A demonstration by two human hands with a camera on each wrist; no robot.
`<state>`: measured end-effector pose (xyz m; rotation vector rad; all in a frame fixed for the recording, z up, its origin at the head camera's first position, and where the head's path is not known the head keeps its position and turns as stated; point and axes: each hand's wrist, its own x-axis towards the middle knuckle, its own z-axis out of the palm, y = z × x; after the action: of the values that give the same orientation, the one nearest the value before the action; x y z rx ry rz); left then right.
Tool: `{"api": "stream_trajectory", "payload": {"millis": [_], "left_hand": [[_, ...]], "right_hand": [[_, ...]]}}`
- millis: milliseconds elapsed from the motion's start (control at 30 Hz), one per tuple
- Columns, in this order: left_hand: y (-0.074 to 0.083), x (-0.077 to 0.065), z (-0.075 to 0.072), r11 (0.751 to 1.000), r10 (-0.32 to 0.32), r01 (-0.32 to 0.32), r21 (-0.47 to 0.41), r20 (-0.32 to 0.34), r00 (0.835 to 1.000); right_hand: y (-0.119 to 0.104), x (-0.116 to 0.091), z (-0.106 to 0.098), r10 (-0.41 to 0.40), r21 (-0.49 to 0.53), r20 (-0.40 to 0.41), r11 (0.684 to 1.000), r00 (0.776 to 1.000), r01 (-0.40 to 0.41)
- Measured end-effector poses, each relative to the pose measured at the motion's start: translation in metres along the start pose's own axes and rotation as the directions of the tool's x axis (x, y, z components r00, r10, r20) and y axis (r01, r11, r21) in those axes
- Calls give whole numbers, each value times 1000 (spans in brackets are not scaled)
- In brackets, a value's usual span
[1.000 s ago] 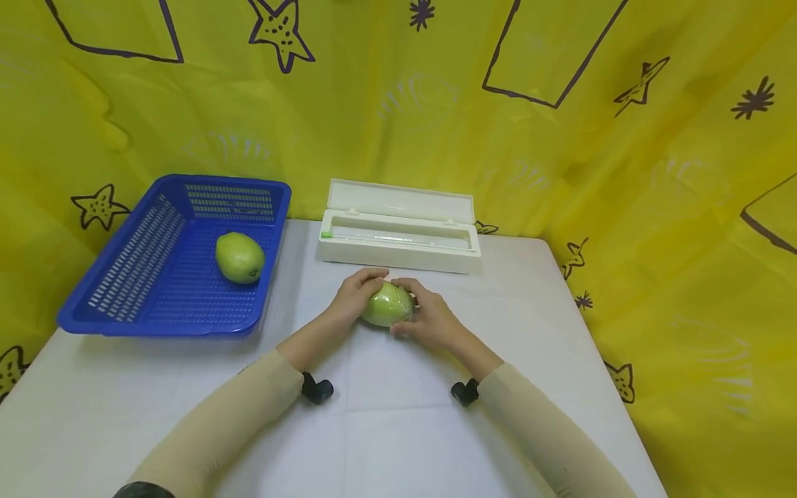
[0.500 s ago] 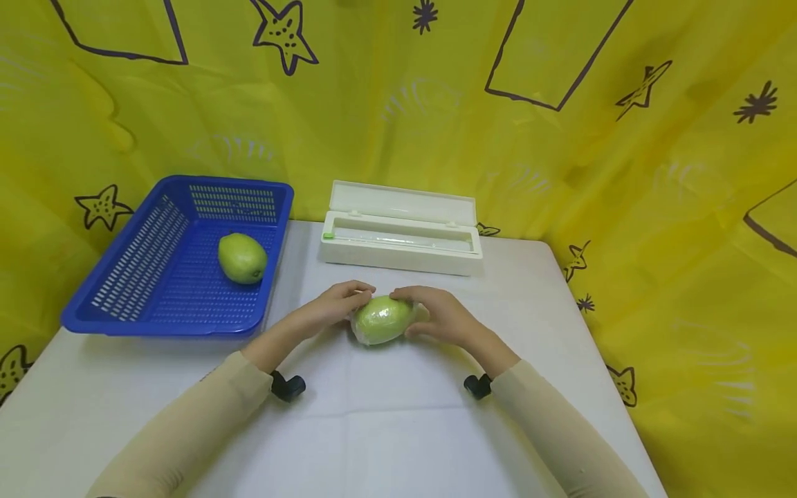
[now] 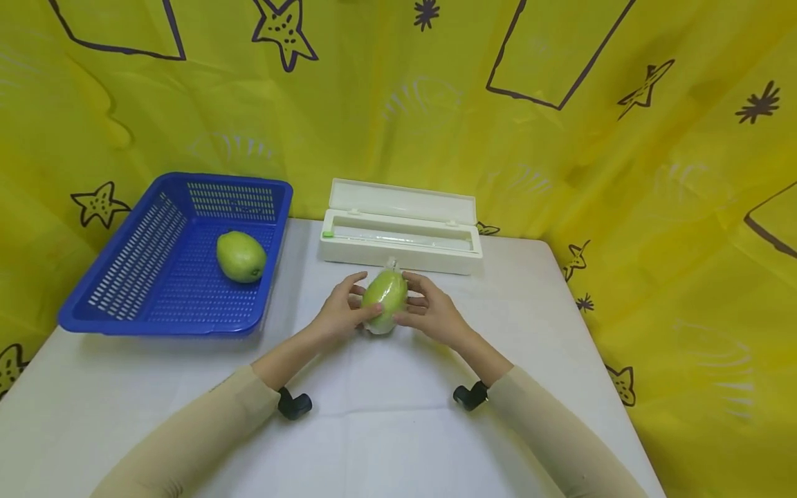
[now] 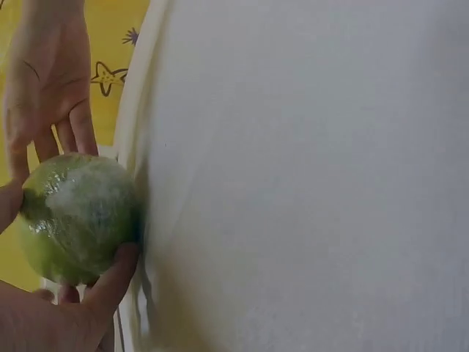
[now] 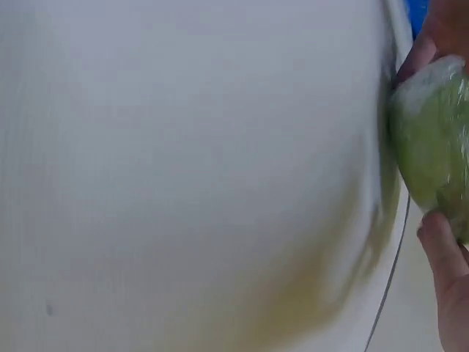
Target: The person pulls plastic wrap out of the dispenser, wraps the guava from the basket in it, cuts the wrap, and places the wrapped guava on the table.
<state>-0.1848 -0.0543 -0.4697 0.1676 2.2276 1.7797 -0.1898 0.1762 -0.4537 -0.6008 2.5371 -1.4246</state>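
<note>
Clock positions per head view, centred on the film-wrapped green fruit [image 3: 387, 297].

Wrapped fruit: mid-table, between both hands, long axis near 12–6. Clear film covers it, bunched into a tail at 12 that overlaps the dispenser's front wall in view; can't tell if they touch. Also can't tell if the fruit's underside meets the white-covered table [image 3: 398, 443].

Left hand [image 3: 339, 309]: at 9, fingers part-spread and bent round the fruit's side, thumb pressed on its near face. Has hold of it.

Right hand [image 3: 434, 315]: at 3–4, fingers bent with gaps between them, tips on the fruit's side, thumb near its lower end. Holds it too. Both hands are spread about as wide as the fruit, no wider.

Containers:
- Blue plastic basket [image 3: 163, 328]: between 9 and 10, slotted walls, no lid. One bare green fruit [image 3: 241, 257] inside, on the floor at the basket's 3 o'clock, close to that wall.
- White cling-film dispenser [image 3: 398, 259]: at 12, just beyond the hands, lid [image 3: 401, 200] swung back. Clear film [image 3: 398, 238] visible in the trough; green slider [image 3: 328, 234] at the 9 o'clock end.

Yellow printed curtain [image 3: 386, 138] behind, 10 through 2.
</note>
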Motion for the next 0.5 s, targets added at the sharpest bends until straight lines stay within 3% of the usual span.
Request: {"api": "stream_trajectory", "payload": {"millis": [100, 233, 300, 367, 500], "left_hand": [[0, 0, 1, 999, 1, 0, -35, 32, 999], [-1, 2, 0, 985, -30, 41, -169, 66, 997], [-1, 2, -1, 982, -32, 50, -185, 100, 995], [-1, 2, -2, 984, -17, 42, -172, 147, 989], [4, 3, -7, 999, 29, -31, 8, 182, 983]], "right_hand": [[1, 1, 6, 34, 124, 20, 992, 999, -36], [2, 0, 13, 18, 127, 22, 992, 1000, -20], [2, 0, 17, 21, 117, 29, 993, 999, -25], [3, 0, 21, 30, 104, 29, 994, 999, -33], [3, 1, 25, 12, 79, 3, 997, 1000, -12]]}}
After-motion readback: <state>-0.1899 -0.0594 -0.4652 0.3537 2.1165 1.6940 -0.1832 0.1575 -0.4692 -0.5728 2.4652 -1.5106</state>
